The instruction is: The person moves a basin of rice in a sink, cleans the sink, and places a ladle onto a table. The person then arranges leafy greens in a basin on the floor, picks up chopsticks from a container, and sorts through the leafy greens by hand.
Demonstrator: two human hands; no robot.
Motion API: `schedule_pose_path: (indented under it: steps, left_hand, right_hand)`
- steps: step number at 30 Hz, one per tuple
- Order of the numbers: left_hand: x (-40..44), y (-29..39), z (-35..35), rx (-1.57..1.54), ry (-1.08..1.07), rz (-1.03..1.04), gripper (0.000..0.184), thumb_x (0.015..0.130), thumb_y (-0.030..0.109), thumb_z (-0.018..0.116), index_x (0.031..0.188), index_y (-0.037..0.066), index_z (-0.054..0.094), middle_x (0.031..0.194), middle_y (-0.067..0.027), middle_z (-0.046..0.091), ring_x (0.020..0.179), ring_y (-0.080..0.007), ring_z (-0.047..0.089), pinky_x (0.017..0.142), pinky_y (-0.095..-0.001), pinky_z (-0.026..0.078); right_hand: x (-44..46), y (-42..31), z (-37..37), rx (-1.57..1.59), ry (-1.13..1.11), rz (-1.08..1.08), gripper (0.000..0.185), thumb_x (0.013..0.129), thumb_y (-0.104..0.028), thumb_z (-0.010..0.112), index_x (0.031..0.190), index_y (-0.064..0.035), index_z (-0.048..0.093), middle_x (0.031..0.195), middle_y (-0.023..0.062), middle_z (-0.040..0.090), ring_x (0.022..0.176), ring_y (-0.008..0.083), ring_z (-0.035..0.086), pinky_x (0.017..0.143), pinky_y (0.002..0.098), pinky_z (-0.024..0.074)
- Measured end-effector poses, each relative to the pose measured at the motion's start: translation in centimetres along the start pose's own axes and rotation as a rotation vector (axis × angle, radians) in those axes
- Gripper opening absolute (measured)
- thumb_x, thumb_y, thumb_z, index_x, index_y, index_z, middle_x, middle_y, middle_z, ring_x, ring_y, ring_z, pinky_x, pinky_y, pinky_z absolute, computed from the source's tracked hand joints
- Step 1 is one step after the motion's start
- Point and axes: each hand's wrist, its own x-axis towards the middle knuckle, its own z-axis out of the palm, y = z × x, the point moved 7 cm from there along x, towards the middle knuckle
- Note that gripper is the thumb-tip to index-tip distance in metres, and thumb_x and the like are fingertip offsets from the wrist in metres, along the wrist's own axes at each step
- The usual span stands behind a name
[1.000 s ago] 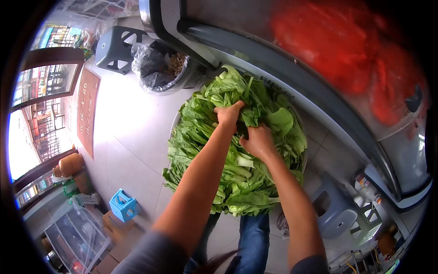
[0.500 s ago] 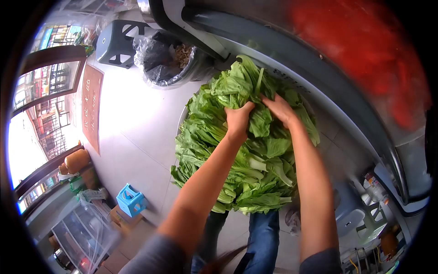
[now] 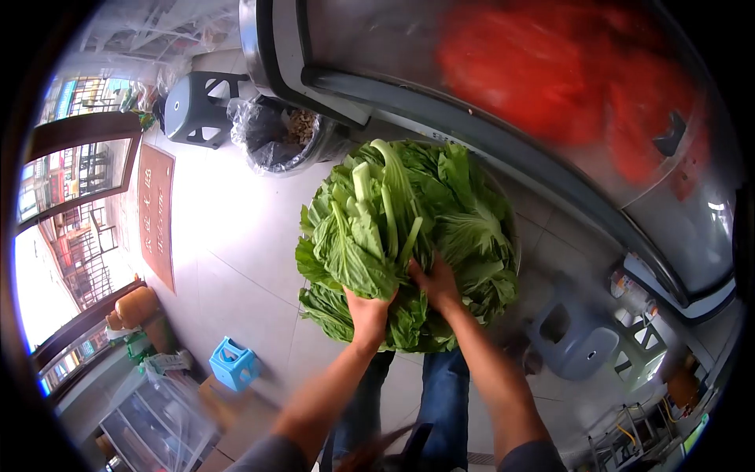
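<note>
— Where are the leafy greens (image 3: 476, 236)?
— They make a big heap low over the floor (image 3: 236, 271), in front of the person's legs (image 3: 444, 401). One bunch (image 3: 354, 248) lies uppermost, its pale stalks pointing away from the person.
— And the grip?
— The left hand (image 3: 368, 315) is gripping the near end of this bunch (its fingertips are hidden under the leaves). The right hand (image 3: 436, 287) is just beside, touching leaves; its fingers go in among them, so I cannot tell if it is closed.
— What holds the heap?
— A round rim (image 3: 517, 244) shows at the right; the rest is covered.
— Farther out?
— A lined bin (image 3: 318, 141), and a red shape (image 3: 535, 71), blurred behind the glass.
</note>
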Motion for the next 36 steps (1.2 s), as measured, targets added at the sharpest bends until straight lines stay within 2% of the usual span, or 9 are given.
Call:
schedule_pose_path:
  steps: [7, 12, 14, 20, 22, 27, 30, 32, 36]
  left_hand:
    - [-4.8, -3.3, -6.0, -0.207, 0.027, -0.043, 0.061, 0.064, 0.004, 0.067, 0.116, 0.001, 0.035, 0.108, -0.0093, 0.046, 0.094, -0.019, 0.048, 0.084, -0.0297, 0.039]
    - [1.4, -11.0, -8.6, 0.12, 0.023, -0.222, 0.077, 0.056, 0.006, 0.068, 0.118, -0.002, 0.023, 0.109, -0.0162, 0.043, 0.097, -0.0244, 0.046, 0.087, -0.0323, 0.037]
    - [4.3, -10.5, -8.6, 0.459, 0.123, -0.226, 0.085, 0.052, 0.013, 0.071, 0.118, -0.005, 0.02, 0.109, -0.0191, 0.041, 0.102, -0.0282, 0.043, 0.09, -0.0346, 0.035]
    - [5.0, -9.8, -9.1, 0.787, 0.059, -0.124, 0.092, 0.051, 0.025, 0.073, 0.119, -0.005, 0.018, 0.117, -0.0238, 0.032, 0.11, -0.0365, 0.035, 0.093, -0.0404, 0.032]
    - [4.5, -9.1, -8.8, 0.846, 0.118, -0.266, 0.096, 0.05, 0.028, 0.073, 0.121, -0.003, 0.016, 0.119, -0.0251, 0.031, 0.111, -0.0378, 0.035, 0.094, -0.0417, 0.032]
    - [5.1, -7.5, -7.9, 0.934, 0.204, -0.339, 0.096, 0.05, 0.03, 0.073, 0.119, -0.001, 0.014, 0.117, -0.0294, 0.031, 0.109, -0.0401, 0.036, 0.093, -0.0428, 0.033]
    - [4.6, -6.3, -6.7, 0.963, 0.217, -0.294, 0.095, 0.051, 0.03, 0.073, 0.118, -0.002, 0.013, 0.116, -0.0315, 0.03, 0.108, -0.0418, 0.036, 0.092, -0.0445, 0.033]
    - [3.9, -5.7, -5.9, 1.019, 0.243, -0.242, 0.095, 0.053, 0.031, 0.072, 0.119, -0.003, 0.013, 0.116, -0.0318, 0.031, 0.108, -0.0412, 0.036, 0.091, -0.0454, 0.034]
    - [3.6, -6.1, -5.6, 1.041, 0.289, -0.142, 0.091, 0.054, 0.029, 0.069, 0.12, -0.004, 0.015, 0.115, -0.032, 0.031, 0.107, -0.0408, 0.037, 0.091, -0.0465, 0.034]
  right_hand:
    - [-5.6, 4.8, 6.0, -0.108, -0.069, 0.156, 0.062, 0.078, -0.047, 0.051, 0.127, -0.0113, 0.035, 0.1, 0.0237, 0.055, 0.095, 0.0376, 0.052, 0.08, 0.04, 0.0428]
    - [-4.0, 9.5, 8.2, -0.2, -0.035, 0.363, 0.054, 0.079, -0.042, 0.05, 0.122, -0.0116, 0.038, 0.092, 0.0229, 0.058, 0.09, 0.0391, 0.054, 0.074, 0.0439, 0.0429]
    - [-2.0, 10.3, 8.3, -0.397, -0.024, 0.373, 0.052, 0.08, -0.044, 0.045, 0.12, -0.0114, 0.037, 0.082, 0.022, 0.059, 0.075, 0.041, 0.056, 0.064, 0.0479, 0.043]
    - [-4.5, 7.8, 9.2, -0.432, 0.208, 0.241, 0.043, 0.082, -0.04, 0.046, 0.115, -0.0135, 0.04, 0.085, 0.021, 0.059, 0.074, 0.0392, 0.056, 0.059, 0.0483, 0.0439]
    - [-5.3, 7.4, 9.1, -0.364, 0.334, 0.141, 0.038, 0.081, -0.032, 0.05, 0.114, -0.0151, 0.041, 0.086, 0.0229, 0.058, 0.079, 0.0407, 0.054, 0.064, 0.049, 0.0422]
    - [-9.0, 3.7, 8.0, -0.503, 0.541, -0.237, 0.034, 0.081, -0.017, 0.055, 0.11, -0.0005, 0.047, 0.1, 0.0197, 0.054, 0.089, 0.0369, 0.052, 0.075, 0.0389, 0.0433]
    - [-15.0, 3.2, 3.0, -0.332, 0.76, -0.175, 0.036, 0.08, -0.018, 0.056, 0.112, -0.003, 0.048, 0.101, 0.0157, 0.054, 0.094, 0.0309, 0.051, 0.076, 0.0376, 0.0436]
    - [-19.0, 10.2, -1.2, -0.027, 0.938, 0.074, 0.033, 0.081, -0.019, 0.056, 0.109, -0.0027, 0.051, 0.102, 0.0131, 0.054, 0.096, 0.0285, 0.051, 0.077, 0.0377, 0.043]
    - [-23.5, 28.9, -6.8, -0.078, 0.96, 0.575, 0.04, 0.079, -0.02, 0.06, 0.113, -0.003, 0.047, 0.111, 0.0148, 0.05, 0.101, 0.0293, 0.048, 0.081, 0.0405, 0.0414]
